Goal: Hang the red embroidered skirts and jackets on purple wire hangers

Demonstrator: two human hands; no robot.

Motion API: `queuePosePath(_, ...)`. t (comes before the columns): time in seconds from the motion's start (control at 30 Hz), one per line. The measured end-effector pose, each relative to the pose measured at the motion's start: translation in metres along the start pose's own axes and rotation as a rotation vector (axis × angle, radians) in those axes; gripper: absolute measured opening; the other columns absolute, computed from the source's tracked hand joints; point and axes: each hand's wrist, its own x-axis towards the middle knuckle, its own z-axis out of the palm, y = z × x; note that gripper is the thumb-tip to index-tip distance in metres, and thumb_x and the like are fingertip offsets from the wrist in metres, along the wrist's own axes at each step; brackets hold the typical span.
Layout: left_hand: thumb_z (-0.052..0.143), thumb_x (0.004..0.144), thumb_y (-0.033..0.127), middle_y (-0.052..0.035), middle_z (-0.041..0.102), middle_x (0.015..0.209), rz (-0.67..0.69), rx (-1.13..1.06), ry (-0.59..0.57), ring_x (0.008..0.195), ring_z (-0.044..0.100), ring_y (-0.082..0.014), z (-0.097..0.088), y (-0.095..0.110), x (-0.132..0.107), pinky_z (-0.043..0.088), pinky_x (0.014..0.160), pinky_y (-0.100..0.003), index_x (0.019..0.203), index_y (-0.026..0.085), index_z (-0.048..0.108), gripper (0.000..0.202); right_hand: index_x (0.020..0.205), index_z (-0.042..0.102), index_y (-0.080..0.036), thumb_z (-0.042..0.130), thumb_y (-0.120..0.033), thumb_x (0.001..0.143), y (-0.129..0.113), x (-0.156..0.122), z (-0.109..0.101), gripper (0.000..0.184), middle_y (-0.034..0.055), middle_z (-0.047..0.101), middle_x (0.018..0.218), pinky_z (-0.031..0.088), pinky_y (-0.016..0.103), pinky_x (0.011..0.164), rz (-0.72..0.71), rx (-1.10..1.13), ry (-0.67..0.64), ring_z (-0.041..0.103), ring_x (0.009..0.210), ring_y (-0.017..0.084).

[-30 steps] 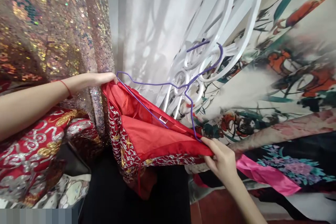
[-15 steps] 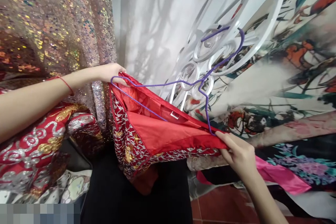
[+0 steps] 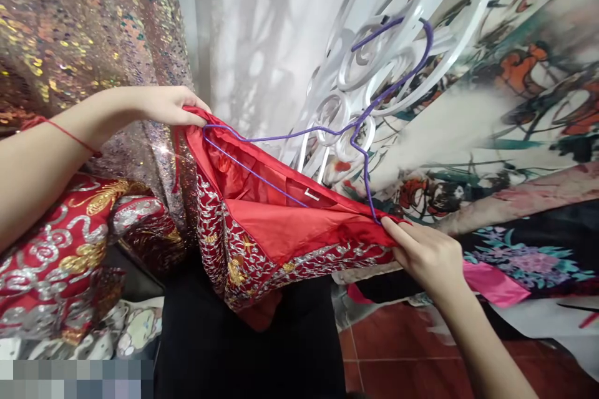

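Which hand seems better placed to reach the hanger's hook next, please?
Probably the right hand: the hook is on that side, above it. The left hand, at the other end of the held garment, looks farther away.

Upper left: sequined drape (image 3: 88,19), iridescent. Beside it, pale curtain (image 3: 262,31), dappled shadow. White scrolled frame (image 3: 478,6) stands before flower-printed cloth (image 3: 435,143). Right: black floral fabric (image 3: 538,259), pink band (image 3: 498,285). Below, reddish floor tiles (image 3: 402,333).
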Motion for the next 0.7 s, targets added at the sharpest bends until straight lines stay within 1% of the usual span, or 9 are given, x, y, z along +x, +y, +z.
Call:
queuePosePath(0.07,0.063,0.078,0.028,-0.0058,0.067,0.076,-0.017,0.013,0.06,0.071,0.054,-0.0134,0.005,0.01,-0.004,0.047,0.076,-0.027,0.101,0.008,0.073,0.032,0.11,0.07,-0.02,0.05,-0.011,0.088,-0.002,0.001,0.0,0.03,0.0022,0.067,0.07,0.038,0.029,0.057,0.006,0.011,0.007,0.055,0.06,0.016)
queuePosePath(0.13,0.058,0.079,0.023,-0.0044,0.066,0.073,0.003,0.084,0.135,0.068,0.053,-0.0119,0.011,0.019,-0.008,0.044,0.071,-0.024,0.098,0.008,0.073,0.029,0.109,0.069,-0.018,0.051,-0.01,0.087,-0.004,0.002,-0.001,0.03,0.0024,0.066,0.069,0.037,0.029,0.057,0.009,0.006,0.014,0.054,0.061,0.016)
queuePosePath(0.23,0.056,0.081,0.023,-0.0007,0.062,0.068,0.093,0.197,0.296,0.063,0.047,-0.0085,0.02,0.026,-0.012,0.038,0.064,-0.021,0.099,0.009,0.074,0.029,0.106,0.068,-0.016,0.054,-0.011,0.087,-0.007,0.007,-0.003,0.024,0.0019,0.064,0.066,0.037,0.029,0.058,0.022,-0.018,0.014,0.053,0.062,0.016)
queuePosePath(0.3,0.056,0.082,0.022,-0.0001,0.062,0.069,0.142,0.154,0.381,0.061,0.046,-0.0078,0.029,0.026,-0.011,0.037,0.063,-0.021,0.104,0.01,0.073,0.031,0.103,0.067,-0.016,0.057,-0.016,0.09,-0.01,0.011,-0.004,0.016,0.0015,0.064,0.064,0.036,0.031,0.059,0.031,-0.041,0.03,0.052,0.062,0.017)
queuePosePath(0.4,0.054,0.084,0.018,-0.0032,0.066,0.076,0.169,-0.075,0.396,0.064,0.052,-0.0092,0.043,0.029,-0.009,0.044,0.067,-0.023,0.114,0.009,0.068,0.034,0.094,0.063,-0.021,0.061,-0.019,0.093,-0.016,0.019,-0.004,0.003,-0.0011,0.064,0.061,0.036,0.034,0.068,0.096,-0.09,0.129,0.05,0.062,0.018)
queuePosePath(0.47,0.053,0.085,0.016,-0.0056,0.068,0.084,0.201,-0.209,0.385,0.066,0.054,-0.0094,0.049,0.035,-0.009,0.047,0.071,-0.024,0.117,0.008,0.066,0.035,0.085,0.06,-0.023,0.06,-0.018,0.094,-0.02,0.027,-0.004,0.01,-0.0026,0.061,0.056,0.036,0.037,0.075,0.19,-0.114,0.22,0.049,0.06,0.017)
queuePosePath(0.53,0.054,0.085,0.014,-0.0063,0.069,0.09,0.239,-0.282,0.389,0.065,0.054,-0.0085,0.052,0.042,-0.01,0.048,0.071,-0.024,0.118,0.008,0.065,0.036,0.079,0.058,-0.023,0.056,-0.02,0.097,-0.022,0.036,-0.003,0.018,-0.0009,0.058,0.056,0.035,0.04,0.078,0.311,-0.101,0.292,0.051,0.064,0.018)
queuePosePath(0.63,0.056,0.083,0.014,-0.0068,0.07,0.096,0.269,-0.339,0.396,0.068,0.055,-0.0088,0.05,0.049,-0.012,0.047,0.07,-0.023,0.12,0.008,0.066,0.039,0.083,0.061,-0.021,0.05,-0.024,0.1,-0.021,0.054,0.007,0.02,0.0061,0.064,0.071,0.036,0.041,0.077,0.483,-0.019,0.368,0.054,0.075,0.023)
queuePosePath(0.7,0.057,0.084,0.016,-0.0075,0.07,0.1,0.259,-0.347,0.381,0.071,0.056,-0.0097,0.047,0.048,-0.01,0.048,0.073,-0.025,0.125,0.01,0.066,0.042,0.095,0.063,-0.02,0.049,-0.023,0.1,-0.019,0.066,0.022,0.015,0.0101,0.066,0.082,0.039,0.041,0.076,0.499,0.021,0.473,0.055,0.078,0.024)
